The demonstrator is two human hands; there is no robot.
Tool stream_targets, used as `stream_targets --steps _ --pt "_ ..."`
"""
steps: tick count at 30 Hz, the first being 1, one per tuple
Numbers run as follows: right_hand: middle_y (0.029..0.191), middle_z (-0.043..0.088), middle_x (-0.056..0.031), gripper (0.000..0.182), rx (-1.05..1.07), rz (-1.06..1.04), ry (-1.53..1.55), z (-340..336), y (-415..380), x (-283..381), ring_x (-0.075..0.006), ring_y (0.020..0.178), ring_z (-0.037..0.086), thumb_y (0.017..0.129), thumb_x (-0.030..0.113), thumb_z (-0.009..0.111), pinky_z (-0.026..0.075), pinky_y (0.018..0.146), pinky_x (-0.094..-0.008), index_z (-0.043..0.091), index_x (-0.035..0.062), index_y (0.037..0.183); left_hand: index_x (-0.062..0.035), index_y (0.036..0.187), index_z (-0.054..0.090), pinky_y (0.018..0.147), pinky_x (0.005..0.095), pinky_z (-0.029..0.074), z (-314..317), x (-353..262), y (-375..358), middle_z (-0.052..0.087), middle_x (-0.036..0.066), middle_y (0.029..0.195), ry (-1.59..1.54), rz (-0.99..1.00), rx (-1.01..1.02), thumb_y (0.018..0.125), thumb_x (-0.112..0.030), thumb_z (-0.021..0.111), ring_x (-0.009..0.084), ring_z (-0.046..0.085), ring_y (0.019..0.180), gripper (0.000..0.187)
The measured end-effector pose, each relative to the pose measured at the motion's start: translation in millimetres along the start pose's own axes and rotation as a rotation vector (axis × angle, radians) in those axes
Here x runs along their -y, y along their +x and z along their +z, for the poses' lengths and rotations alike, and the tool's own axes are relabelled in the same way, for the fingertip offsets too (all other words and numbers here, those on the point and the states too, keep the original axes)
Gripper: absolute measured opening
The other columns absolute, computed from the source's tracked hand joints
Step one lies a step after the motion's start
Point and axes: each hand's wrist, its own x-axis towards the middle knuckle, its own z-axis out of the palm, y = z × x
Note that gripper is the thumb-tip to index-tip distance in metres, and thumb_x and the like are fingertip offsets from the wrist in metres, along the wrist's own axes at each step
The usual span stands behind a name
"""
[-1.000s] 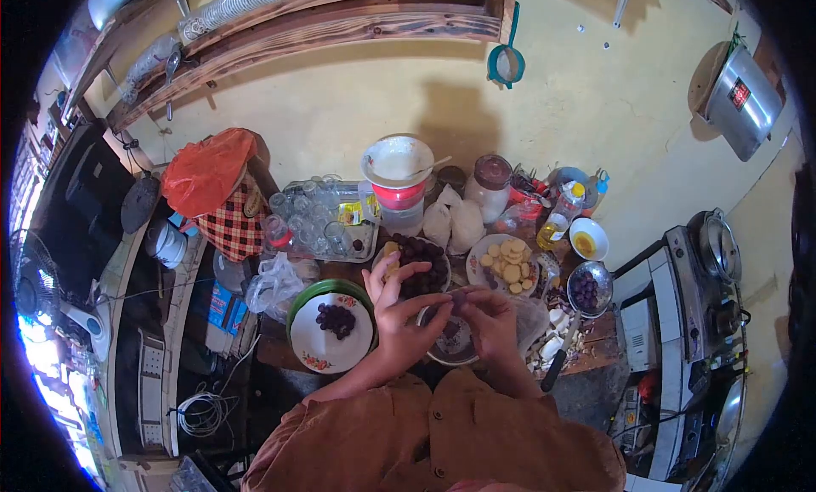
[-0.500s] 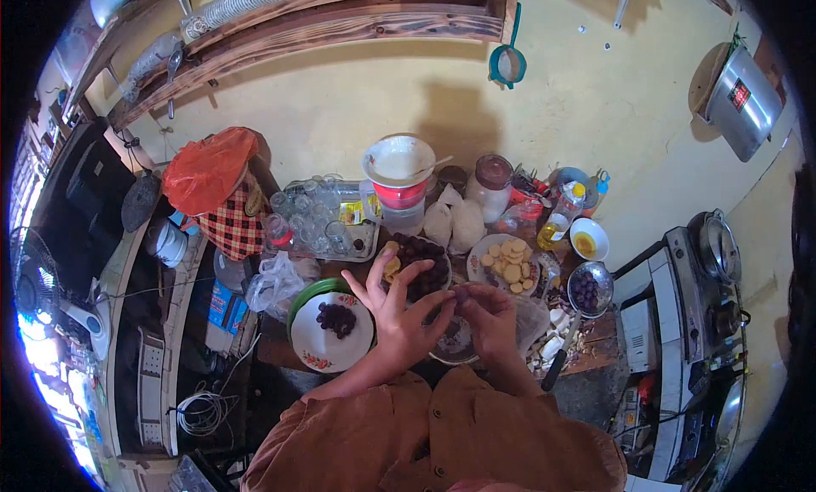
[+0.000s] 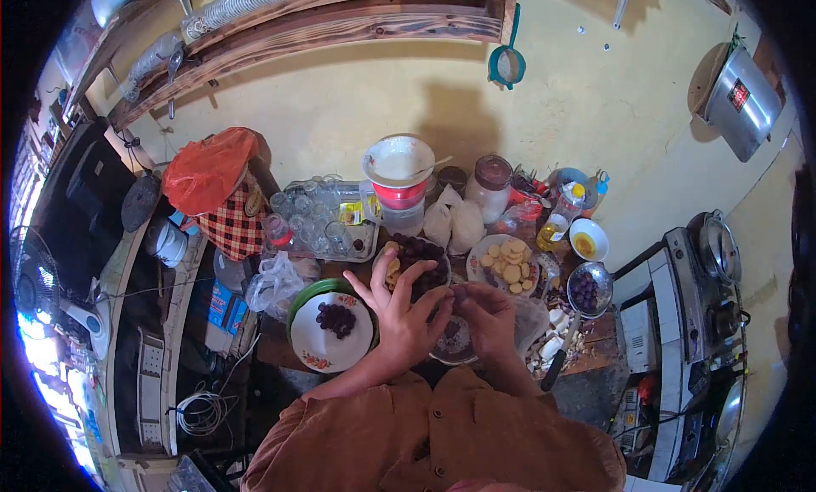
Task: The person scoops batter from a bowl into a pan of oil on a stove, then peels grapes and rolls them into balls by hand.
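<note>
Over a bowl (image 3: 452, 356), my left hand (image 3: 406, 322) and my right hand (image 3: 488, 322) meet fingertip to fingertip. Thumb and index of the left pinch together while its other fingers fan out. My right fingers are curled in a pinch as well. Between them is a small dark purple piece (image 3: 456, 298), mostly hidden by the fingertips. A plate (image 3: 310, 335) left of my left hand carries a cluster of dark purple pieces (image 3: 337, 319). Just beyond the hands, another dish is heaped with dark purple round pieces (image 3: 422, 254), with yellowish pieces at its left side.
A plate of pale yellow slices (image 3: 512, 267) and a metal strainer of purple round pieces (image 3: 586, 290) lie to the right. A knife (image 3: 557, 364) rests beside garlic (image 3: 557, 322). Glasses on a tray (image 3: 340, 250), jars and an oil bottle (image 3: 557, 224) line the back; a stove (image 3: 688, 279) stands right.
My hands stay almost in place. The fingertips have shifted slightly around the small purple piece, which shows less now.
</note>
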Motion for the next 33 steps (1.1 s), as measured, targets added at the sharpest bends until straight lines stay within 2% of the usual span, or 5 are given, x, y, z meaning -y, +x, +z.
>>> stream_targets --steps 7,15,25,30,33 --pt "0.099 0.065 -0.0121 0.017 -0.021 0.054 -0.031 0.3 -0.3 4.6 -0.0169 0.090 0.062 0.081 -0.001 0.062 0.050 0.082 -0.0288 0.062 -0.0020 0.098 -0.0211 0.073 0.070 0.093 0.0730 0.008 0.0 6.7 2.9 0.054 -0.002 0.112 -0.100 -0.029 -0.034 0.059 -0.018 0.076 0.0335 0.032 0.126 0.016" --pt "0.096 0.065 -0.0122 0.020 0.076 0.148 -0.041 -7.4 0.3 8.0 -0.0169 0.085 0.063 0.081 0.002 0.063 0.051 0.076 -0.0266 0.062 -0.0036 0.100 -0.0242 0.078 0.074 0.099 0.0450 0.025 3.1 31.1 11.9 0.057 0.000 0.114 -0.491 -0.115 0.263 0.060 -0.019 0.078 0.0309 0.038 0.120 0.019" --pt "0.102 0.062 -0.0126 0.021 0.044 0.264 0.209 -0.7 -2.8 13.7 -0.0215 0.090 0.063 0.085 0.002 0.058 0.053 0.084 -0.0335 0.058 -0.0038 0.105 -0.0241 0.078 0.074 0.099 0.0464 0.025 5.0 26.4 10.9 0.057 0.001 0.116 -0.655 -0.160 0.202 0.058 -0.017 0.078 0.0303 0.038 0.122 0.022" --pt "0.101 0.062 -0.0130 0.022 0.057 0.289 0.215 -6.9 -3.8 9.7 -0.0212 0.091 0.063 0.086 0.003 0.057 0.054 0.083 -0.0317 0.057 -0.0037 0.107 -0.0245 0.083 0.073 0.101 0.0549 0.017 -0.3 29.2 9.1 0.056 0.001 0.118 -0.432 0.047 0.127 0.056 -0.017 0.078 0.0308 0.036 0.123 0.028" --pt "0.101 0.062 -0.0132 0.021 0.069 0.280 0.211 -10.7 -2.9 6.0 -0.0215 0.091 0.063 0.086 0.003 0.057 0.054 0.082 -0.0311 0.057 -0.0037 0.106 -0.0267 0.081 0.074 0.100 0.0608 0.012 2.6 25.7 7.7 0.054 0.000 0.120 -0.504 -0.016 0.077 0.055 -0.019 0.079 0.0317 0.033 0.125 0.027"
